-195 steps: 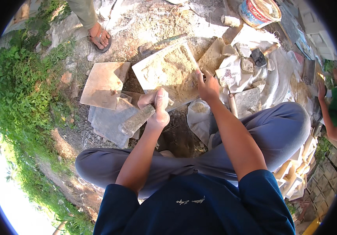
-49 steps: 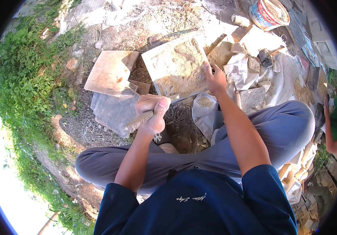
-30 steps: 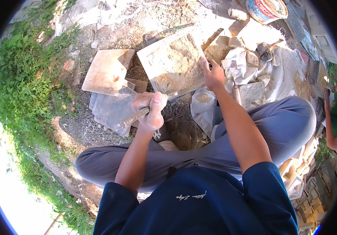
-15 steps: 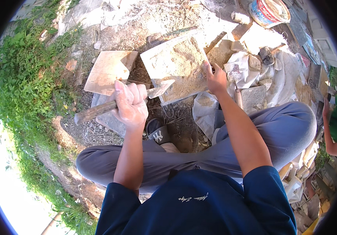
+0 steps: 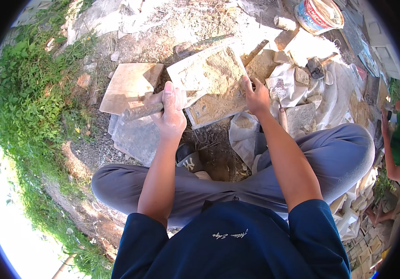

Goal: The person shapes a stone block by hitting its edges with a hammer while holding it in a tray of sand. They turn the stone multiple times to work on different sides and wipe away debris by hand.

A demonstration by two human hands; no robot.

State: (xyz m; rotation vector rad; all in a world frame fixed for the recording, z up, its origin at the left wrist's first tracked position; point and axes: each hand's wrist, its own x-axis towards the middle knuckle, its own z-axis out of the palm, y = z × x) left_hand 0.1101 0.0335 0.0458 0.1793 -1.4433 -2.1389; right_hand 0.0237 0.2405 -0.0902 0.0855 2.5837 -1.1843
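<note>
My left hand point(image 5: 171, 109) is closed around a tool with a thick, round wooden handle point(image 5: 142, 111) and a flat pale blade point(image 5: 195, 96). The blade is over the near left part of a square slab point(image 5: 191, 65), whose top is spread with sandy, crumbly material point(image 5: 221, 69). At the slab's right edge, my right hand point(image 5: 258, 96) grips it with the thumb on top; the other fingertips are partly hidden. A bare tan tile point(image 5: 128, 86) lies left of the slab, above grey tiles point(image 5: 137, 137).
A trowel point(image 5: 281, 100) and stones point(image 5: 302, 76) lie on white sheeting at the right, near a hammer point(image 5: 316, 67). A bucket point(image 5: 318, 16) stands far right. Green plants point(image 5: 32, 93) border the left. Another person's arm point(image 5: 386, 139) shows at the right rim.
My left hand has moved right and slightly up, bringing the blade farther over the slab. My right hand stays at the slab's edge.
</note>
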